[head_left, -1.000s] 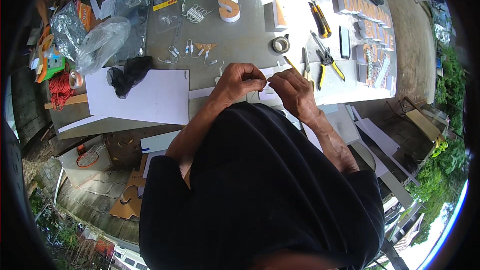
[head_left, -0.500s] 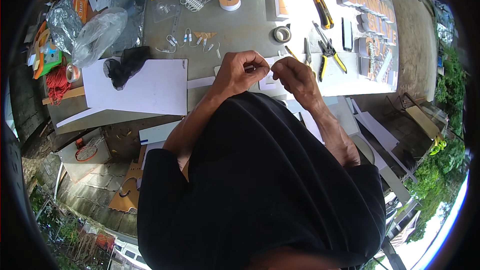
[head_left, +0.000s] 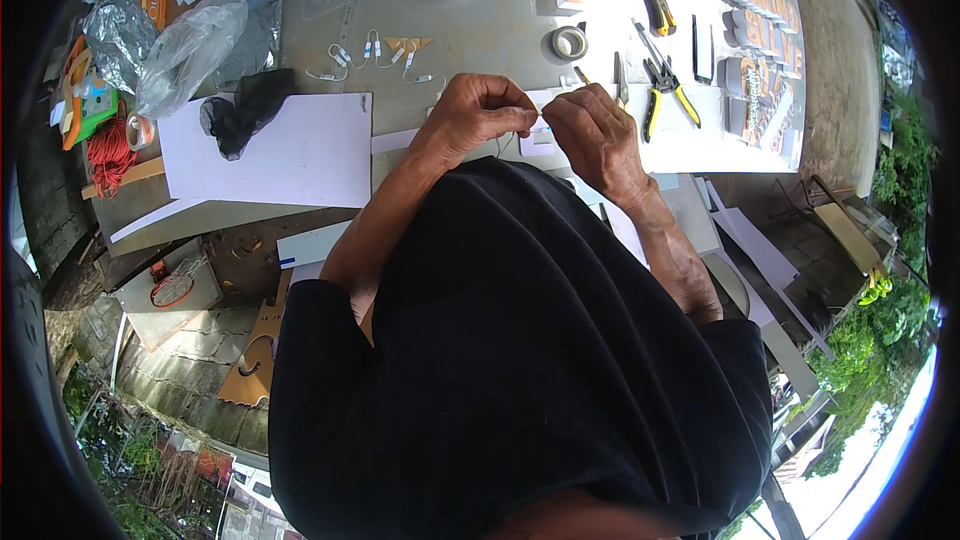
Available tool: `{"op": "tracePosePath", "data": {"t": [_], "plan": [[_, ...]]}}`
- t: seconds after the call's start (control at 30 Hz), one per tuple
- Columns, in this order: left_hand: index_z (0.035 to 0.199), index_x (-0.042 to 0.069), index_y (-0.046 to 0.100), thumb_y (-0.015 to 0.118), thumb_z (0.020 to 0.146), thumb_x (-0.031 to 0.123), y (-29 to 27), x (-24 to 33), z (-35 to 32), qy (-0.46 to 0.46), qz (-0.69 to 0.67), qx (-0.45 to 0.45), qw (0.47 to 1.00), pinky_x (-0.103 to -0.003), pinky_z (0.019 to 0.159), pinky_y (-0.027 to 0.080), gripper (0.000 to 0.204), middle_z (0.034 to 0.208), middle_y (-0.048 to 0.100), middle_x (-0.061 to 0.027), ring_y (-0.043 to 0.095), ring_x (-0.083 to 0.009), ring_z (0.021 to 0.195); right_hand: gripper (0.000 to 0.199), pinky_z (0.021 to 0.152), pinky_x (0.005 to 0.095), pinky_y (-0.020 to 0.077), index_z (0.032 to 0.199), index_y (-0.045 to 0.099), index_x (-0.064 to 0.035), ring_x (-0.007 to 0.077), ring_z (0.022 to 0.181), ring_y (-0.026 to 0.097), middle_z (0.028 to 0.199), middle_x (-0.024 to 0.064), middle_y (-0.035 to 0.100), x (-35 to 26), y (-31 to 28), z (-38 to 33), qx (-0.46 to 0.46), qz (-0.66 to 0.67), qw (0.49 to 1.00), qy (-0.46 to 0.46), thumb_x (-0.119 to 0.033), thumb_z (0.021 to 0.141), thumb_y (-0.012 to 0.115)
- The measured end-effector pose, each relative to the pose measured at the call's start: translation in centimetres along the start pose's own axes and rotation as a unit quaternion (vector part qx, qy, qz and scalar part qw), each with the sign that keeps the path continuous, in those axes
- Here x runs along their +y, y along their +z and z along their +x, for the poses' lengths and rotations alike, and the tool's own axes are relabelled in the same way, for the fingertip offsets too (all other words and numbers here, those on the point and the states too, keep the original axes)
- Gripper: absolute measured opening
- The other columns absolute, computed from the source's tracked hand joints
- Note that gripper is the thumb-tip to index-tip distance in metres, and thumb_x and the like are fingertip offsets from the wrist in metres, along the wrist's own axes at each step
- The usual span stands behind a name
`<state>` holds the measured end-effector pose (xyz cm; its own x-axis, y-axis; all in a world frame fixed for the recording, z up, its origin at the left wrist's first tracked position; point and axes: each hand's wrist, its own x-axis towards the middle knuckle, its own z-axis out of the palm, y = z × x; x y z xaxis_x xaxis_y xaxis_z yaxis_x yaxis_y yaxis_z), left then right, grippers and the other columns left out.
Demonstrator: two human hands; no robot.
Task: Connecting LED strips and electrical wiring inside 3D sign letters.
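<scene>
Both hands have drawn slightly closer together above the desk (head_left: 480, 40), left hand (head_left: 480, 112) and right hand (head_left: 598, 136) each pinching a thin white wire (head_left: 541, 118) between thumb and fingers, seemingly joining ends, which demands steady alignment.

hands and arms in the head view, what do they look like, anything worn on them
Both the left hand and the right hand are bare: no gloves, and no rings or watch that can be made out. The forearms are uncovered too. A black short-sleeved shirt covers the upper arms, its left sleeve ending near the elbow. No markings show on the fabric.
</scene>
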<state>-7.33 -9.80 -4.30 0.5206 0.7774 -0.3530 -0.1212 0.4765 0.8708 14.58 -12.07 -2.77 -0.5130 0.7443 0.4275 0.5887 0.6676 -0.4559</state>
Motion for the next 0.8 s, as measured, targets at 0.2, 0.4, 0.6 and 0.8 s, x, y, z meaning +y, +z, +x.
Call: {"op": "tracePosePath", "data": {"t": [0.2, 0.4, 0.6, 0.8], "plan": [[0.093, -0.002, 0.072, 0.073, 0.088, 0.009, 0.1, -0.7, 0.0, 0.07, 0.01, -0.023, 0.997, -0.024, 0.072, 0.052, 0.012, 0.082, 0.07, -0.006, 0.065, -0.0096, 0.078, 0.017, 0.06, 0.0339, 0.0509, 0.097, 0.064, 0.0003, 0.0168, 0.068, 0.061, 0.083, 0.009, 0.067, -1.8, -1.2, 0.4, -0.07, 0.264, 0.905, 0.326, -0.016, 0.094, 0.067], [0.093, 0.0, 0.073, 0.072, 0.088, 0.011, 0.0, -0.5, 0.3, 0.038, 0.0, -0.003, 0.999, -0.019, 0.057, 0.041, 0.012, 0.077, 0.069, -0.0044, 0.057, -0.0037, 0.065, 0.017, 0.059, 0.0299, 0.0517, 0.102, 0.066, 0.0001, 0.0155, 0.073, 0.067, 0.09, 0.009, 0.07, -1.2, -1.0, 0.1, -0.01, 0.215, 0.935, 0.283, -0.016, 0.096, 0.067], [0.093, 0.001, 0.073, 0.072, 0.086, 0.011, 0.1, -1.0, 0.4, 0.031, -0.033, -0.008, 0.999, -0.018, 0.05, 0.033, 0.012, 0.074, 0.069, -0.0039, 0.044, -0.0006, 0.055, 0.016, 0.058, 0.0296, 0.0532, 0.099, 0.068, -0.0038, 0.0171, 0.07, 0.067, 0.092, 0.0066, 0.07, -1.4, -0.8, 0.0, -0.008, 0.135, 0.973, 0.186, -0.001, 0.085, 0.075], [0.092, 0.001, 0.073, 0.072, 0.086, 0.011, 0.1, -0.9, 0.3, 0.037, -0.027, -0.01, 0.999, -0.018, 0.051, 0.033, 0.012, 0.074, 0.069, -0.0039, 0.046, -0.0008, 0.056, 0.015, 0.058, 0.0311, 0.0532, 0.095, 0.069, -0.0043, 0.0178, 0.07, 0.066, 0.088, 0.0065, 0.07, -1.3, -0.7, 0.1, -0.006, 0.114, 0.979, 0.17, -0.002, 0.083, 0.076]]}}
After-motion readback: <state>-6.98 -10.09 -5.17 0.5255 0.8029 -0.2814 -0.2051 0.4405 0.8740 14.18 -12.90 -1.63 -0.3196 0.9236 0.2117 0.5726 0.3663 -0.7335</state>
